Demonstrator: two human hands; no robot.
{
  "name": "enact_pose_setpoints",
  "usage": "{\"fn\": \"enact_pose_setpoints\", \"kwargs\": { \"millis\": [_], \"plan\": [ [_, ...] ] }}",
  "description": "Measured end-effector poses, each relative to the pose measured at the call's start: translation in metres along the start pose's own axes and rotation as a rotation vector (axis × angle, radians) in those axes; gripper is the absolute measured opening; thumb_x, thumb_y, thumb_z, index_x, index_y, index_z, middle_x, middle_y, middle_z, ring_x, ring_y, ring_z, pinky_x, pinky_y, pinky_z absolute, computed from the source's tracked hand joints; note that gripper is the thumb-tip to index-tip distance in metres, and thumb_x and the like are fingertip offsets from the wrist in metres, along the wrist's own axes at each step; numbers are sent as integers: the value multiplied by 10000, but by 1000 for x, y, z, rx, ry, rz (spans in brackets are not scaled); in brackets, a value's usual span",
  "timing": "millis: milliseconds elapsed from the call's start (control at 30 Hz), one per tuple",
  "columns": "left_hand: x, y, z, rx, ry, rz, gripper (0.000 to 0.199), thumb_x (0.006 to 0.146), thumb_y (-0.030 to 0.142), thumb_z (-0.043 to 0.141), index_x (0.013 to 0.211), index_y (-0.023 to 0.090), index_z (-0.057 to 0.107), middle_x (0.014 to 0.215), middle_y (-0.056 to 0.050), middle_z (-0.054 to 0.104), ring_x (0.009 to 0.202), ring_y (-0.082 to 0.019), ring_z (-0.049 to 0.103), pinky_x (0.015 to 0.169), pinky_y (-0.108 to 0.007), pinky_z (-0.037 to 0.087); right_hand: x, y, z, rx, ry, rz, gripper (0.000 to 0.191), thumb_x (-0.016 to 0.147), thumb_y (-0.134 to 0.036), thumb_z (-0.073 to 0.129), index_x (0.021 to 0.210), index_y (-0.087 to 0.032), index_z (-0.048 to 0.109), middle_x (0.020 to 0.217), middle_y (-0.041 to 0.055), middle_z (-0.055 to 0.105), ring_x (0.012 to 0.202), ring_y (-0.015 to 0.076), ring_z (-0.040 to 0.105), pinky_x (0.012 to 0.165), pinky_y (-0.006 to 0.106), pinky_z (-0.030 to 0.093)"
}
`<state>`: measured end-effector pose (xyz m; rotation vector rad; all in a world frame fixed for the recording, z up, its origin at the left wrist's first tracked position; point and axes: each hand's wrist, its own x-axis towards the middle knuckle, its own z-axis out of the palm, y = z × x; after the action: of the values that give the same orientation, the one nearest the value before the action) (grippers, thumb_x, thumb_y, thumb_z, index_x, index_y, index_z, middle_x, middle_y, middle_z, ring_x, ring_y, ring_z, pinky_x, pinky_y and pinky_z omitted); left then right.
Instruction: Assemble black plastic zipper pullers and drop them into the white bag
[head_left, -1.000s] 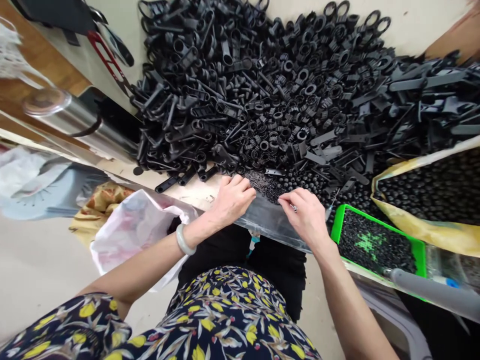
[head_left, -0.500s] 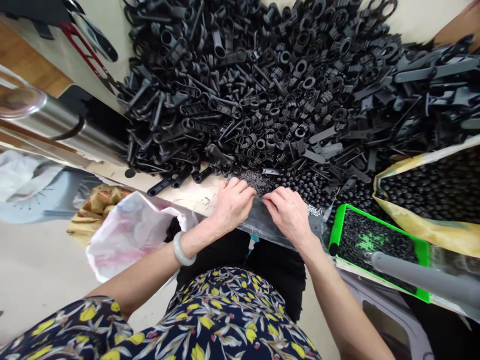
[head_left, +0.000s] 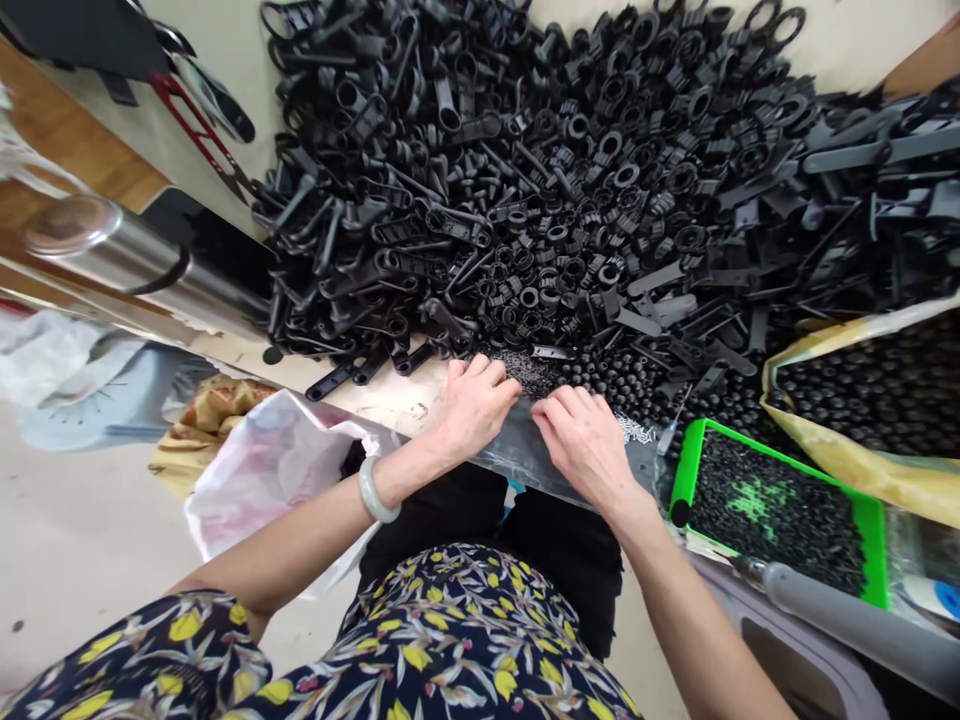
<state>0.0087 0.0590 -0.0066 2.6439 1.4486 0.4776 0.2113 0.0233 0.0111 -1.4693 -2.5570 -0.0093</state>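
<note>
Both of my hands are at the near edge of the worktop, fingertips facing each other with a small gap between. My left hand (head_left: pixel 478 408) is closed with its fingers curled, beside a patch of tiny metal pieces (head_left: pixel 525 368). Curled in the same way, my right hand (head_left: pixel 583 440) rests over the dark grey mat (head_left: pixel 517 450). Whatever either hand pinches is hidden or too small to name. Just beyond the fingers lie small black round beads (head_left: pixel 634 378) and black ring-shaped parts (head_left: pixel 529 297). Small silvery pins (head_left: pixel 636 430) lie right of my right hand.
Black plastic lever-like parts (head_left: pixel 375 230) are heaped across the back. At right are a green tray (head_left: pixel 694 470) of small black pieces, a grey-handled tool (head_left: pixel 840 610) and a yellowish sack (head_left: pixel 832 440) of beads. A steel flask (head_left: pixel 127 245) and a white plastic bag (head_left: pixel 247 470) are at left.
The view has shifted slightly, so the surroundings sit further right. My right hand has drawn a little toward me and its fingers look more curled. My left hand looks much the same.
</note>
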Motion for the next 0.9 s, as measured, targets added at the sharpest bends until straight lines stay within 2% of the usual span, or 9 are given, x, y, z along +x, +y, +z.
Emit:
{"fn": "enact_pose_setpoints", "kwargs": {
  "millis": [133, 267, 333, 433, 500, 567, 667, 767, 900],
  "plan": [
    [0, -4, -7, -92, -21, -2, 179, 1035, 236, 573, 911, 195, 696, 943, -73, 694, 949, -258, 543, 802, -422, 321, -23, -7, 0, -41, -20, 24, 199, 1075, -208, 515, 960, -196, 676, 899, 61, 655, 857, 232, 528, 792, 391, 334],
    [-11, 5, -19, -462, 7, -94, 140, 1032, 227, 571, 956, 201, 687, 949, -46, 726, 926, -217, 588, 863, -392, 394, -29, -11, 8, -1, -20, 62, 195, 1067, -194, 519, 964, -190, 684, 889, 68, 669, 849, 233, 569, 782, 395, 362],
    [-18, 13, -21, -730, 21, -253, 110, 1006, 241, 606, 947, 203, 691, 910, -27, 729, 862, -185, 612, 835, -347, 436, -29, -11, 10, 148, 21, 119, 191, 1075, -210, 513, 996, -196, 686, 929, 64, 698, 862, 220, 612, 793, 381, 401],
    [-24, 26, -16, -1179, 12, -544, 102, 934, 286, 698, 902, 191, 681, 847, -20, 741, 796, -160, 648, 782, -294, 480, -28, -10, 6, 521, 109, 273, 137, 1064, -259, 558, 1054, -227, 690, 962, 29, 736, 835, 179, 666, 791, 332, 479],
    [-26, 34, -11, -1440, -7, -662, 156, 896, 315, 744, 897, 179, 669, 817, -27, 752, 769, -150, 664, 775, -277, 502, -29, -9, 1, 741, 145, 344, 116, 1041, -301, 606, 1058, -251, 709, 955, 8, 757, 795, 162, 686, 767, 306, 519],
    [-27, 41, -8, -1596, -19, -710, 198, 874, 331, 775, 928, 170, 674, 794, -25, 756, 747, -138, 668, 768, -264, 512, -30, -9, -3, 871, 157, 364, 114, 1019, -325, 639, 1037, -263, 734, 957, 4, 774, 784, 161, 703, 759, 299, 546],
    [-28, 50, -7, -1665, -28, -718, 229, 853, 325, 805, 972, 164, 695, 802, -21, 759, 766, -133, 688, 774, -254, 520, -31, -8, -4, 956, 149, 371, 120, 1004, -340, 661, 1007, -263, 754, 955, 13, 786, 812, 172, 725, 782, 307, 571],
    [-29, 57, -6, -1688, -38, -741, 233, 830, 313, 820, 957, 164, 694, 790, -13, 759, 765, -132, 701, 776, -253, 525, -31, -7, -1, 1025, 135, 408, 148, 992, -365, 680, 1074, -262, 748, 965, 19, 794, 819, 177, 749, 803, 318, 598],
    [-25, 60, -4, -1694, -11, -787, 245, 800, 291, 836, 932, 162, 674, 749, -9, 755, 739, -130, 698, 768, -254, 525, -33, -5, 8, 995, 128, 414, 164, 984, -373, 692, 1084, -262, 760, 957, 18, 802, 827, 177, 759, 828, 322, 606]
  ]
}}
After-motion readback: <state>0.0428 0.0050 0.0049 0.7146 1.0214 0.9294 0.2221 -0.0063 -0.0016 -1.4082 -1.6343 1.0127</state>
